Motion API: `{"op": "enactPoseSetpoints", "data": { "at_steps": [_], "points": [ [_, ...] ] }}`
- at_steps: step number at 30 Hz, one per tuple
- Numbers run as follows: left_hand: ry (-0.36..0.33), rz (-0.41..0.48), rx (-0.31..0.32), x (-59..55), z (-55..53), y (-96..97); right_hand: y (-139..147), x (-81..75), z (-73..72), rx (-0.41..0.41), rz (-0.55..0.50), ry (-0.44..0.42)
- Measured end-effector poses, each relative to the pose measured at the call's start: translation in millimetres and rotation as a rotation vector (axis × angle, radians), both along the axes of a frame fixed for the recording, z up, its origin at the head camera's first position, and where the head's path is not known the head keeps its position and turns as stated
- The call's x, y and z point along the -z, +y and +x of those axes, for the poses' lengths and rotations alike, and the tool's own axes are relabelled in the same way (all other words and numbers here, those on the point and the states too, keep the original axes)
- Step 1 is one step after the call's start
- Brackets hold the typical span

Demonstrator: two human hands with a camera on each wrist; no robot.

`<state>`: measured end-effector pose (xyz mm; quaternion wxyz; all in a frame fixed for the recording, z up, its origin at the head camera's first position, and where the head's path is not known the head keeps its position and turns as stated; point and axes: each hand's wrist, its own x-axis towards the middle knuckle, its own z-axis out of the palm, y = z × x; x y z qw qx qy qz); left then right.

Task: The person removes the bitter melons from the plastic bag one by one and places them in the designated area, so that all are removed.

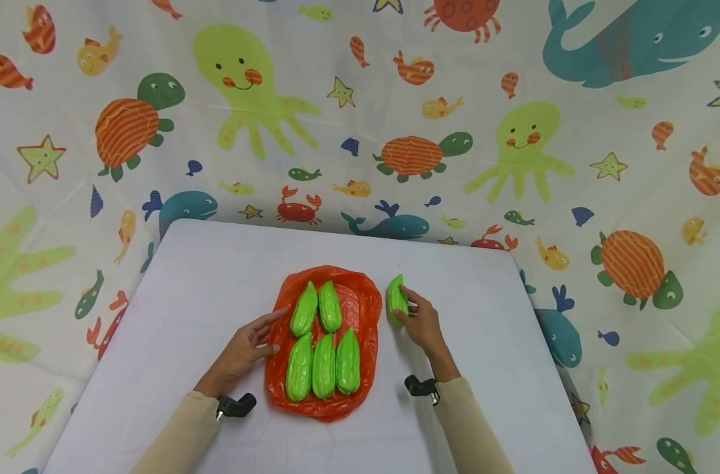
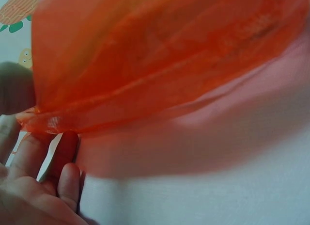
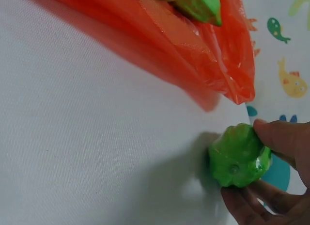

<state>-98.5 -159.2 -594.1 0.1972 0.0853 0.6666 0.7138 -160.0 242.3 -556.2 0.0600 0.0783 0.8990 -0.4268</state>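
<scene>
A red plastic bag (image 1: 368,368) lies spread on the table with several green ridged gourds (image 1: 324,365) in it, two in the far row and three in the near row. At its left edge is my left hand (image 1: 241,352); the left wrist view has the thin red plastic (image 2: 145,84) bunched between thumb and fingers. My right hand (image 1: 422,326) grips another green gourd (image 1: 397,299) to the right of the bag, thumb on one side and fingers on the other. In the right wrist view this gourd's blunt end (image 3: 237,162) faces the camera. Whether it touches the table is unclear.
The white table (image 1: 218,263) reaches out on all sides of the bag. Behind and beside it hangs a curtain (image 1: 366,178) printed with sea animals. Each wrist wears a small black camera (image 1: 419,386).
</scene>
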Motion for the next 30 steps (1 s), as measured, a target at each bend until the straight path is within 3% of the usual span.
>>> {"op": "enactPoseSetpoints", "data": {
  "at_steps": [8,15,22,30],
  "points": [
    [0.006,0.007,0.003,0.6,-0.3,0.5,1,0.9,0.1,0.006,0.023,-0.006],
    [0.003,-0.009,-0.004,-0.9,-0.8,1.2,1,-8.0,5.5,0.038,0.051,0.001],
    [-0.008,-0.010,-0.006,-2.4,-0.4,0.8,-1,-19.6,18.2,0.054,0.105,0.096],
    [-0.010,-0.001,-0.005,0.2,-0.7,0.3,-16,-34.6,40.4,0.066,0.070,0.240]
  ]
}}
